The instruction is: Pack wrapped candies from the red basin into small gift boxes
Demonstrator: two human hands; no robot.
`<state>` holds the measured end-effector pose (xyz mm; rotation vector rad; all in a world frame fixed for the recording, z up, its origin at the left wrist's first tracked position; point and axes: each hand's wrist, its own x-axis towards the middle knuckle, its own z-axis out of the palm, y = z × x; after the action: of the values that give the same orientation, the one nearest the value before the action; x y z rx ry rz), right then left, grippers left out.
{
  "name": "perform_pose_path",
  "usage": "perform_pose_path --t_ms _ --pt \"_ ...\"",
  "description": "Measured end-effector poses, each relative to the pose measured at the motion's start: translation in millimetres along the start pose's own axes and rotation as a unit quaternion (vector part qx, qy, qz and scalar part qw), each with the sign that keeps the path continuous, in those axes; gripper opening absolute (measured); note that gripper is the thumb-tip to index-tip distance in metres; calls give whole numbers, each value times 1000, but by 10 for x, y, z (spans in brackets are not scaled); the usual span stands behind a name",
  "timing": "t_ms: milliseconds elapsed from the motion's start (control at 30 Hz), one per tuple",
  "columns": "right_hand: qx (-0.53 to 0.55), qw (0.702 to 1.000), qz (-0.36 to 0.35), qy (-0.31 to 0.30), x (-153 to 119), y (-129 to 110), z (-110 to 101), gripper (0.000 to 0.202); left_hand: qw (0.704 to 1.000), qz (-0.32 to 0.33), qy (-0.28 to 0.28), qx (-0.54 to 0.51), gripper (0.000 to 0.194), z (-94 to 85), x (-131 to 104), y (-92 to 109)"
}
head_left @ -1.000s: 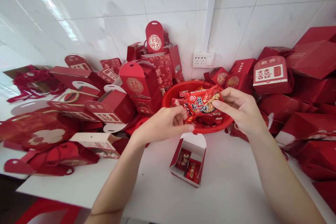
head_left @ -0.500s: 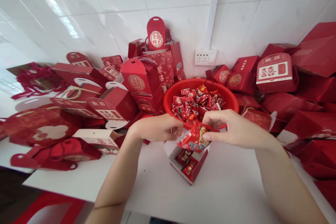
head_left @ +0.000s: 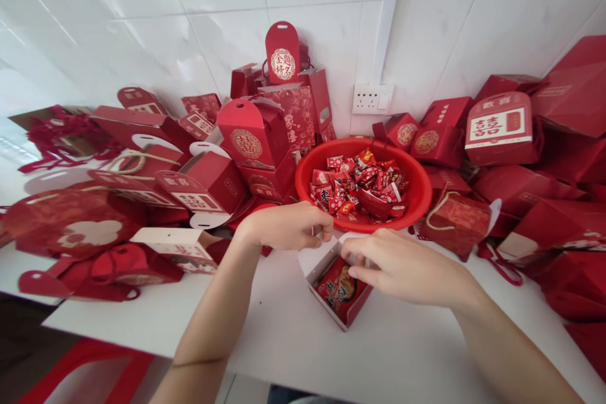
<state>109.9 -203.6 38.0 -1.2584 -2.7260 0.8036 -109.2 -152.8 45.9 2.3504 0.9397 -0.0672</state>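
A small open red box (head_left: 353,314) with a white inside stands on the white table, and a red snack packet (head_left: 337,287) lies in it. My right hand (head_left: 379,262) is over the box's right side with bent fingers apart; nothing shows between them. Just left of the box's far end is my left hand (head_left: 303,227), its fingers curled; whether it grips anything is hidden. Behind both hands a red basin (head_left: 421,202) holds many small wrapped sweets (head_left: 355,183).
Red gift boxes (head_left: 203,186) crowd the table's left side, and more (head_left: 499,129) are piled at the right. A tiled wall with a white socket (head_left: 372,98) rises behind. A red stool (head_left: 95,360) is below the front left edge.
The red snack packet has gone from my right hand down into the box, covering the smaller items there. My right hand has moved lower and let go; my left hand has barely moved.
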Motion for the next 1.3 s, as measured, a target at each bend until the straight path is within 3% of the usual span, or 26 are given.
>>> perform_pose_path --t_ms 233,367,600,767,1000,1133,1300 --pt "-30 995 -70 -69 -145 98 -131 15 1000 -7 2 0 15 -6 -13 42" --pt "-8 995 -89 -49 -241 174 -176 27 1000 -3 0 -11 11 -3 -34 74" --pt "-35 992 -72 -94 -256 174 -172 11 1000 -9 -11 0 16 7 -60 98" --pt "-52 993 -76 -69 -239 138 -140 13 1000 23 -11 -17 16 31 -84 129" --pt "-167 986 -24 7 -158 97 -41 27 996 65 -43 -46 25 75 -81 182" --pt "-191 981 17 36 -119 54 36 27 991 74 -71 -81 47 113 -72 196" --pt "-196 971 134 42 -168 9 127 31 993 55 -83 -69 48 159 -67 201"
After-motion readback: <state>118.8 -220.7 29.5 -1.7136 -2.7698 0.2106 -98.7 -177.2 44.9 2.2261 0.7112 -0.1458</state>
